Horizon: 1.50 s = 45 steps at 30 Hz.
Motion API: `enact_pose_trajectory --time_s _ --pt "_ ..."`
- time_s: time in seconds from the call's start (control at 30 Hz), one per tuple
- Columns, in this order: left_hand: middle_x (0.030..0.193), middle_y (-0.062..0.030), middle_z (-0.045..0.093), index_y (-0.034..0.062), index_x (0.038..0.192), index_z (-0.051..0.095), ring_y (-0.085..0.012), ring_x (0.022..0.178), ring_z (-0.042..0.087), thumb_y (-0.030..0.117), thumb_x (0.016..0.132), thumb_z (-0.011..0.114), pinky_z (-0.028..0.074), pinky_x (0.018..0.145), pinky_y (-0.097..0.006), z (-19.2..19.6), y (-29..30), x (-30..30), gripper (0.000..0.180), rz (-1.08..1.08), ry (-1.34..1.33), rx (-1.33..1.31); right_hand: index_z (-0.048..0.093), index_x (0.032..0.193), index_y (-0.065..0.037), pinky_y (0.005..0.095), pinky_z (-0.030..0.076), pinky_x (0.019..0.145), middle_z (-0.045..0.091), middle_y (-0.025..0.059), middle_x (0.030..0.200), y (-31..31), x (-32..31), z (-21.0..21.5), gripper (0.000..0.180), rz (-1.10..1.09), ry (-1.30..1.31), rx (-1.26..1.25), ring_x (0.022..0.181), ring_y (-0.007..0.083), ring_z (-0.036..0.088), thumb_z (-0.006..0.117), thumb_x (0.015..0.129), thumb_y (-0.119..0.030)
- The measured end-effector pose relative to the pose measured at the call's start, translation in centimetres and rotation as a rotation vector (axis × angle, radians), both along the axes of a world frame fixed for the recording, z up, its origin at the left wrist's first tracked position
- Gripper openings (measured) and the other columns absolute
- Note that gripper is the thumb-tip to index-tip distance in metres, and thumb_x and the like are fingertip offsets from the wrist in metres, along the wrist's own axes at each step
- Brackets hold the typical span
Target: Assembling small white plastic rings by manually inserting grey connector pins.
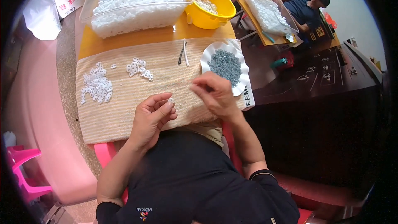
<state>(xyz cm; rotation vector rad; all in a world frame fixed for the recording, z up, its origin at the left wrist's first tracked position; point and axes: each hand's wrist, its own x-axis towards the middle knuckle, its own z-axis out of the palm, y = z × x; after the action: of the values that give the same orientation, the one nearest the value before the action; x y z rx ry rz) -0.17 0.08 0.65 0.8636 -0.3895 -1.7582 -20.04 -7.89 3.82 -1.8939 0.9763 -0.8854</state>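
Over the near part of a striped towel (137,87), my left hand (150,117) pinches a small white plastic piece (171,100) between thumb and forefinger. My right hand (217,96) is a little to the right, apart from the left, with thumb and fingers pressed together. Whatever it may hold is too small and blurred to make out. Just beyond it is a white wavy-rimmed plate (243,67) heaped with small grey-blue pieces (225,64). A larger pile of white two-holed plastic pieces (98,85) lies at the left of the towel, with a smaller group (134,66) nearer the middle.
Beyond the towel stand a big clear tub (124,18) full of white pieces and a yellow basin (211,20). Two thin sticks (185,53), one dark and one white, lie on the towel. Another person (304,8) sits at a table at the upper right.
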Motion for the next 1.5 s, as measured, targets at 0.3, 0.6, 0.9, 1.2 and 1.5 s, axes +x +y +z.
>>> enact_pose_trajectory --time_s 0.3,0.6,0.9,1.2,1.5 --pt "0.088 -0.0037 0.062 0.0043 0.108 0.058 -0.0119 0.079 0.061 0.006 0.09 0.063 0.055 0.072 -0.026 -0.7 -0.1 0.1 0.019 0.015 -0.006 0.004 0.065 0.093 0.0 0.0279 0.047 0.057 0.061 0.0112 0.082 -1.4 -5.1 -0.9 0.015 -0.22 0.452 -0.341 0.064 0.0199 0.06 0.07 0.079 -0.002" --pt "0.088 -0.0044 0.063 0.0031 0.104 0.059 -0.0116 0.077 0.062 0.004 0.088 0.064 0.055 0.073 -0.025 -0.9 -0.3 0.2 0.017 0.106 0.002 0.039 0.065 0.093 -0.001 0.0319 0.048 0.059 0.062 0.0105 0.084 1.7 -2.6 -0.7 0.017 0.068 0.396 -0.281 0.068 0.025 0.062 0.07 0.077 0.0" --pt "0.088 -0.004 0.063 0.005 0.104 0.058 -0.0117 0.077 0.062 0.006 0.088 0.065 0.054 0.07 -0.024 -1.2 -0.3 0.1 0.018 0.097 0.005 0.029 0.066 0.093 -0.008 0.0353 0.051 0.06 0.061 0.0069 0.086 2.3 -1.9 -2.2 0.013 0.142 0.641 -0.335 0.069 0.0265 0.063 0.067 0.08 -0.011" --pt "0.084 -0.0037 0.063 0.0059 0.102 0.059 -0.0119 0.075 0.063 0.006 0.087 0.066 0.054 0.068 -0.024 -1.4 -0.2 0.0 0.016 0.101 0.003 0.034 0.063 0.092 -0.008 0.0345 0.05 0.056 0.059 0.0059 0.085 3.7 -1.9 -1.7 0.011 0.164 0.704 -0.438 0.068 0.0258 0.062 0.062 0.081 -0.009" --pt "0.087 -0.0041 0.064 0.0049 0.102 0.059 -0.0124 0.078 0.064 0.005 0.087 0.066 0.056 0.072 -0.025 -1.1 -0.2 0.0 0.017 0.085 0.007 0.042 0.061 0.09 -0.004 0.0328 0.049 0.058 0.06 0.0082 0.085 3.6 -1.2 -2.0 0.013 0.15 0.557 -0.344 0.068 0.0267 0.061 0.066 0.078 -0.002"
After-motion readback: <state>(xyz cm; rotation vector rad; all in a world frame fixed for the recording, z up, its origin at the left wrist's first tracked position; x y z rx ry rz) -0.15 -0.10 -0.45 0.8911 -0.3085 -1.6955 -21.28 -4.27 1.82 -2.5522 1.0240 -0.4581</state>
